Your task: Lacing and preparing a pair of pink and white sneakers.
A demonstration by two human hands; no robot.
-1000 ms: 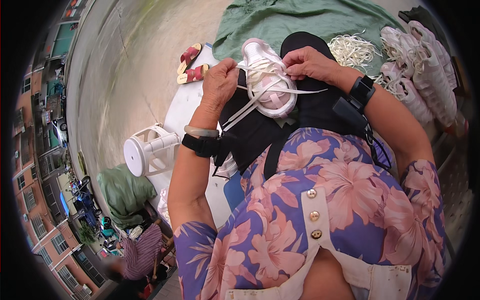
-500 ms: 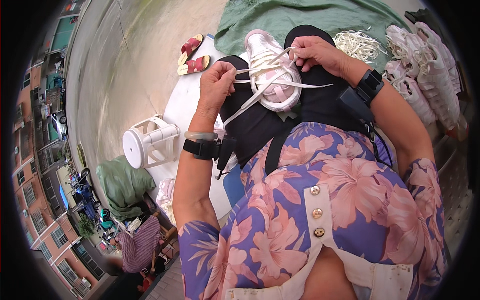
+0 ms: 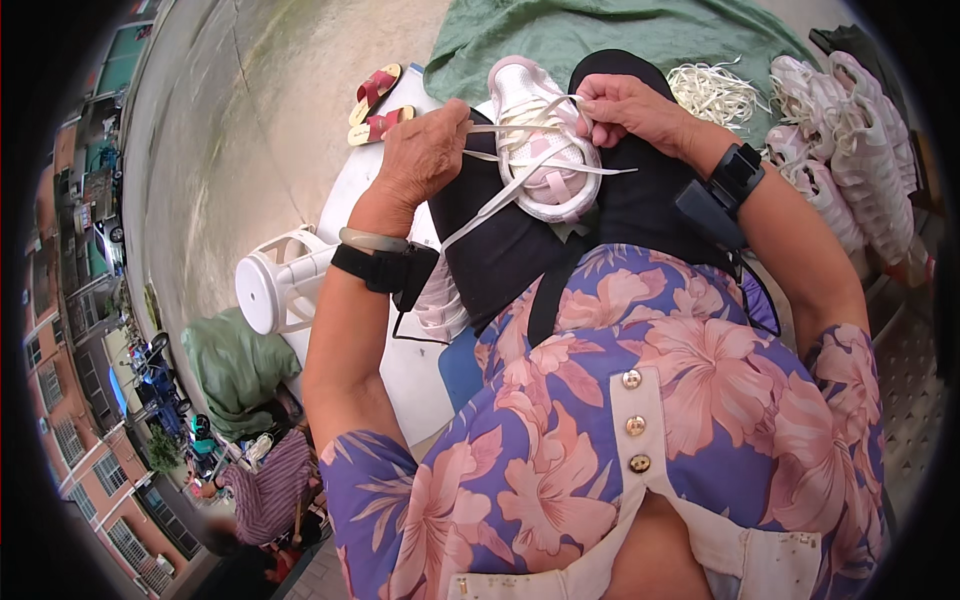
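A pale pink and white sneaker (image 3: pixel 545 160) rests on my lap between my thighs, its toe pointing away from me. White laces run across its upper, and loose lengths trail over both sides. My left hand (image 3: pixel 425 150) is closed on a white shoelace (image 3: pixel 500 128), pulled out to the left of the shoe. On the other side, my right hand (image 3: pixel 615 110) pinches lace at the shoe's right edge. The left fingertips are partly hidden behind that hand's back.
A heap of white laces (image 3: pixel 715 95) lies on a green cloth (image 3: pixel 560 35). More pale sneakers (image 3: pixel 850 150) are piled at the right. Red sandals (image 3: pixel 380 105), a white plastic stool (image 3: pixel 280 280) and a green bundle (image 3: pixel 238 370) are to the left. A person in a striped top (image 3: pixel 270 485) sits lower left.
My left hand has moved a little left and up, drawing the lace out and turning its back toward me. My right hand stays nearly in place at the shoe.
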